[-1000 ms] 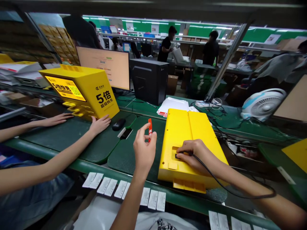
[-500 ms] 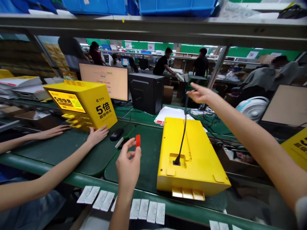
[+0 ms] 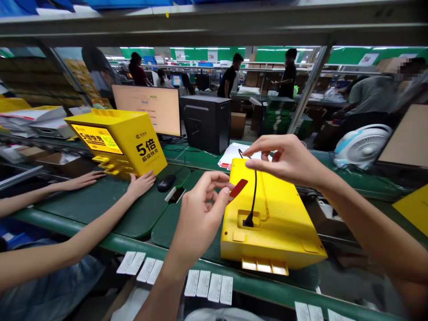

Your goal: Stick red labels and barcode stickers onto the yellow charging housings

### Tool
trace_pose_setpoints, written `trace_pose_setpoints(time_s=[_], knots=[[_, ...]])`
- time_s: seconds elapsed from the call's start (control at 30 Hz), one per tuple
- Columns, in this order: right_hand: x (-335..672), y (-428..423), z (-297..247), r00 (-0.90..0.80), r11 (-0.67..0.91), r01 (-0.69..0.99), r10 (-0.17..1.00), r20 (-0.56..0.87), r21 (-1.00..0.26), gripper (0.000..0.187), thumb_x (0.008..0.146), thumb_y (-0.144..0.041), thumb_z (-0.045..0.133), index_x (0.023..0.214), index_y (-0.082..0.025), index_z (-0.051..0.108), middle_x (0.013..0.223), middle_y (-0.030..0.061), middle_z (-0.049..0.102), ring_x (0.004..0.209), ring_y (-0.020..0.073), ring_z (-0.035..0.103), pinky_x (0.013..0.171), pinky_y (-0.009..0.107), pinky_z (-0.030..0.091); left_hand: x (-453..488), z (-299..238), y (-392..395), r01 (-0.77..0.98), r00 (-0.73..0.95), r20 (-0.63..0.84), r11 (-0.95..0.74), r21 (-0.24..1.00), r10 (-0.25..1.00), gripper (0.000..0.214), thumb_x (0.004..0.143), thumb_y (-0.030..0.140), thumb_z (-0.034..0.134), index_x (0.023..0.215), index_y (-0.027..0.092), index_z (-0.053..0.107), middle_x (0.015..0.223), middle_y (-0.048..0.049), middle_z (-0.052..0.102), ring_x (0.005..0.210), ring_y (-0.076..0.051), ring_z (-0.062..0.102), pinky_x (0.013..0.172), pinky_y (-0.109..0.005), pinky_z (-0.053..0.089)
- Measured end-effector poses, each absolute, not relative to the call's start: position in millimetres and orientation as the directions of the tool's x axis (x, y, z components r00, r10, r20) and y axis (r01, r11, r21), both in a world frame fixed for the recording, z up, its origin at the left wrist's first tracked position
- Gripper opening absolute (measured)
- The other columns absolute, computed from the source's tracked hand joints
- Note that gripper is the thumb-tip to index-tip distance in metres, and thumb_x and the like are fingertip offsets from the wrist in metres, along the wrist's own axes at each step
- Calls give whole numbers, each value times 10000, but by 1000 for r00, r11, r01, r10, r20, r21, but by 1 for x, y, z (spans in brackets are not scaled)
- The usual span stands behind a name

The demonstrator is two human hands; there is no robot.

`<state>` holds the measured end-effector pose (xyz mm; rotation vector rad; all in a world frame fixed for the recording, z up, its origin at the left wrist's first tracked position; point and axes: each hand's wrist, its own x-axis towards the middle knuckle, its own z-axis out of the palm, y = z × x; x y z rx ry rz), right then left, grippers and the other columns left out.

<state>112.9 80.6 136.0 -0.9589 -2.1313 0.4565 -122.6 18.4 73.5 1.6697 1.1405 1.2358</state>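
My left hand (image 3: 202, 214) pinches a small red strip (image 3: 239, 189) between thumb and fingertips, just left of a black power cable (image 3: 255, 189). The cable's plug sits in a recessed socket of a yellow box (image 3: 284, 214), which lies socket side up on the green bench. Above the box, my right hand (image 3: 284, 158) is closed around the upper part of the cable. A short bend of it shows beyond the fingertips. What exact kind of strip this is cannot be made out.
At left, another person's hands (image 3: 142, 183) rest by an upright yellow box (image 3: 133, 142) with a lit screen. A mouse (image 3: 166, 183), monitor (image 3: 150, 109), black computer case (image 3: 204, 122) and papers (image 3: 227, 156) stand behind. White labels (image 3: 209, 285) line the front edge; a fan (image 3: 363, 145) is at right.
My left hand has moved right with the red strip, up to the cable. My right hand has come down and left, lowering the cable's upper part over the box.
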Motion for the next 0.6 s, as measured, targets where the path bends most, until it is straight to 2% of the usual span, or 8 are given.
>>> trace_pose_setpoints(time_s=[0.07, 0.13, 0.27, 0.3, 0.37, 0.43, 0.47, 0.6], knots=[[113, 53, 140, -523, 710, 426, 699, 488, -560, 166, 953, -341, 813, 1003, -184, 831, 953, 35, 778, 813, 162, 695, 673, 226, 509, -113, 85, 16, 225, 175, 333, -367, 903, 927, 187, 1003, 395, 639, 1146, 275, 640, 1050, 0, 757, 793, -120, 693, 575, -181, 500], [118, 36, 140, -551, 694, 391, 703, 450, -605, 130, 964, -299, 803, 946, -174, 829, 887, 26, 775, 765, 151, 692, 646, 223, 503, -104, 94, 14, 205, 229, 350, -396, 895, 908, 175, 1002, 383, 645, 1139, 274, 646, 1051, -2, 760, 816, -132, 717, 556, -179, 491], [139, 14, 136, -423, 694, 424, 720, 550, -582, 119, 962, -289, 803, 914, -184, 832, 825, 17, 762, 696, 133, 669, 591, 217, 498, -83, 104, 12, 99, 346, 323, -376, 921, 881, 256, 995, 362, 654, 1235, 277, 634, 1147, -28, 774, 849, -152, 746, 577, -181, 516], [146, 6, 136, -358, 687, 462, 723, 591, -560, 97, 954, -286, 810, 928, -196, 836, 821, 14, 759, 676, 131, 666, 568, 213, 499, -79, 104, 13, 79, 308, 348, -389, 918, 885, 298, 992, 350, 656, 1279, 275, 626, 1199, -40, 765, 853, -151, 746, 585, -183, 525], [162, -14, 135, -172, 641, 569, 705, 688, -515, 48, 924, -264, 828, 920, -218, 840, 776, 5, 744, 607, 126, 649, 507, 204, 497, -71, 102, 16, 87, 73, 477, -482, 872, 876, 365, 988, 309, 652, 1347, 258, 610, 1303, -59, 730, 862, -142, 737, 595, -184, 528], [178, -36, 132, 49, 523, 673, 675, 736, -524, 40, 872, -249, 859, 863, -218, 835, 713, 4, 724, 532, 129, 627, 447, 195, 497, -68, 97, 21, 175, -152, 589, -565, 806, 794, 339, 985, 297, 651, 1318, 231, 652, 1317, -57, 719, 847, -127, 715, 598, -184, 514], [187, -45, 130, 147, 446, 708, 665, 732, -547, 62, 844, -259, 875, 836, -214, 833, 694, 9, 720, 514, 136, 626, 436, 193, 509, -68, 93, 23, 208, -157, 601, -569, 796, 784, 305, 984, 316, 656, 1270, 218, 690, 1282, -55, 732, 845, -130, 706, 605, -190, 510], [220, -67, 114, 337, 241, 750, 662, 669, -616, 178, 777, -363, 915, 835, -213, 840, 660, 39, 710, 507, 160, 631, 433, 188, 531, -64, 77, 31, 189, 261, 367, -420, 888, 893, 304, 944, 453, 704, 1100, 209, 799, 1049, -57, 795, 825, -174, 690, 637, -237, 518]])
